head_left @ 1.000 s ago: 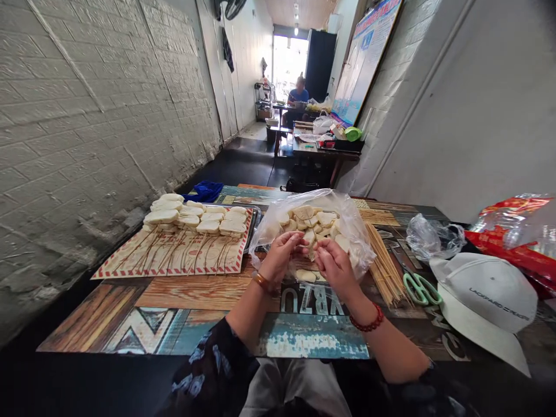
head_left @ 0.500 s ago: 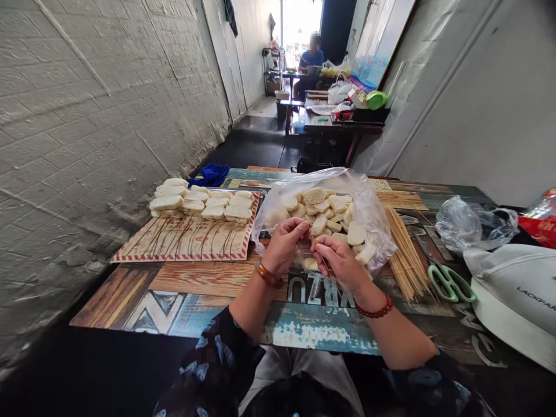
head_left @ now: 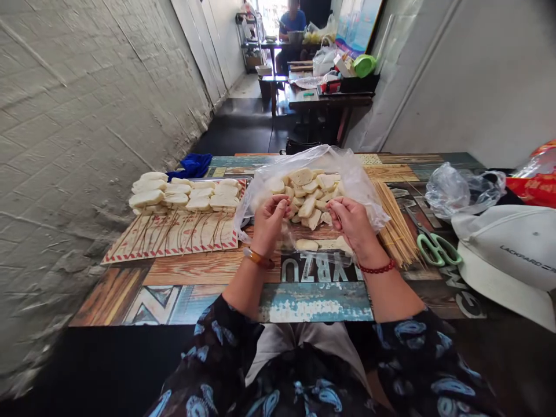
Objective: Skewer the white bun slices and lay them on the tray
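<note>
My left hand (head_left: 270, 225) is closed in a pinch at the near left side of a clear plastic bag (head_left: 365, 179); whatever lies between its fingertips is too small to make out. Across from it, apart by a short gap, my right hand (head_left: 353, 225) is also pinched, with a thin bamboo skewer faintly showing below it along the wrist. Pale bread-like slices (head_left: 307, 205) are heaped in the open bag between and beyond my hands. To the left, skewered slices (head_left: 200, 197) are stacked in rows, their sticks pointing towards me over a printed paper sheet (head_left: 174, 246).
Loose bamboo skewers (head_left: 397, 229) lie right of the bag, beside green-handled scissors (head_left: 438, 249). A white cap (head_left: 508, 249) and a crumpled plastic bag (head_left: 452, 188) are farther right. Blue cloth (head_left: 193, 165) lies at back left. A person (head_left: 294, 23) sits at a far table.
My hands, close together before over the bag's near side, have moved apart, left hand leftwards and right hand rightwards. The view has tilted down.
</note>
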Demonstrator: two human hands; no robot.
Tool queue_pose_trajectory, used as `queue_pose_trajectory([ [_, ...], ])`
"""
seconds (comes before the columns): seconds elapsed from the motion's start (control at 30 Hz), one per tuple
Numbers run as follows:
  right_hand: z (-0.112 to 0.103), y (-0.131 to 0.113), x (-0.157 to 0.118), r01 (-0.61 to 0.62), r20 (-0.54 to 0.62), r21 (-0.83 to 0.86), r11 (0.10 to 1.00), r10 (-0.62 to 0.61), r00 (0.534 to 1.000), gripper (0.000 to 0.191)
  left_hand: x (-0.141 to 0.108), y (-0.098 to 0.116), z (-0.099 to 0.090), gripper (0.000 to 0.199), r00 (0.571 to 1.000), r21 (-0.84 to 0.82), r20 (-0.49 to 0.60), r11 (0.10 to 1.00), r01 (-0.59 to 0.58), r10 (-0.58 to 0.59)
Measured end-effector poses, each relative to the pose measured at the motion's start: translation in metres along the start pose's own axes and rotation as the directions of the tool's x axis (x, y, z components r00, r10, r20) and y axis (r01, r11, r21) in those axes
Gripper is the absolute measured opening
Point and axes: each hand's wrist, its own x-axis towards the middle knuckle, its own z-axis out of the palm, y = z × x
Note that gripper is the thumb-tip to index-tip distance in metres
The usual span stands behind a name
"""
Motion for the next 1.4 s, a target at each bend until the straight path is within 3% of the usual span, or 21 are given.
queue_pose_trajectory([
  [0.17, -0.003, 0.000, 0.003, 0.021, -0.046, 0.015, 1.000, -0.020, 0.999, 0.019, 0.012, -0.006, -0.016, 0.024, 0.972, 0.180, -0.208, 0.981, -0.073, 0.110],
  [0.3, -0.001, -0.005, 0.001, 0.001, -0.054, 0.022, 1.000, 0.000, 0.999, 0.021, 0.016, -0.006, -0.022, 0.026, 0.942, 0.349, -0.256, 0.929, -0.122, 0.219],
  [0.4, 0.003, -0.009, -0.005, 0.005, -0.016, 0.033, 0.999, -0.005, 1.000, 0.021, 0.013, -0.006, -0.019, 0.022, 0.944, 0.493, -0.142, 0.848, -0.193, 0.298],
  [0.53, 0.004, -0.015, -0.010, 0.040, 0.023, 0.046, 0.998, -0.041, 0.999, 0.020, 0.007, -0.009, -0.011, 0.017, 0.912, 0.671, 0.156, 0.637, -0.380, 0.379],
  [0.6, -0.001, -0.019, -0.010, 0.079, 0.013, 0.027, 0.996, -0.080, 0.997, 0.018, 0.004, -0.009, -0.007, 0.017, 0.889, 0.690, 0.273, 0.569, -0.447, 0.368],
  [0.73, -0.017, -0.028, -0.005, 0.186, -0.063, -0.078, 0.980, -0.191, 0.980, 0.016, -0.006, -0.011, 0.005, 0.018, 0.857, 0.679, 0.427, 0.524, -0.514, 0.289],
  [0.8, -0.024, -0.032, -0.002, 0.212, -0.110, -0.119, 0.970, -0.225, 0.968, 0.016, -0.012, -0.012, 0.014, 0.018, 0.817, 0.655, 0.509, 0.495, -0.571, 0.269],
  [0.93, -0.028, -0.035, 0.002, 0.231, -0.144, -0.128, 0.965, -0.248, 0.958, 0.017, -0.024, -0.014, 0.037, 0.019, 0.696, 0.575, 0.664, 0.408, -0.709, 0.273],
  [1.0, -0.026, -0.034, 0.003, 0.233, -0.122, -0.120, 0.965, -0.247, 0.961, 0.017, -0.029, -0.015, 0.048, 0.022, 0.656, 0.561, 0.716, 0.364, -0.744, 0.238],
  [1.17, -0.023, -0.033, 0.002, 0.220, -0.097, -0.108, 0.969, -0.231, 0.968, 0.017, -0.037, -0.019, 0.065, 0.037, 0.645, 0.600, 0.761, 0.307, -0.739, 0.067],
  [1.33, -0.024, -0.035, 0.003, 0.217, -0.111, -0.101, 0.971, -0.228, 0.967, 0.017, -0.040, -0.023, 0.070, 0.039, 0.592, 0.555, 0.806, 0.343, -0.758, 0.001],
  [1.4, -0.025, -0.035, 0.003, 0.212, -0.113, -0.106, 0.971, -0.224, 0.968, 0.017, -0.039, -0.024, 0.069, 0.031, 0.596, 0.548, 0.803, 0.372, -0.749, 0.016],
])
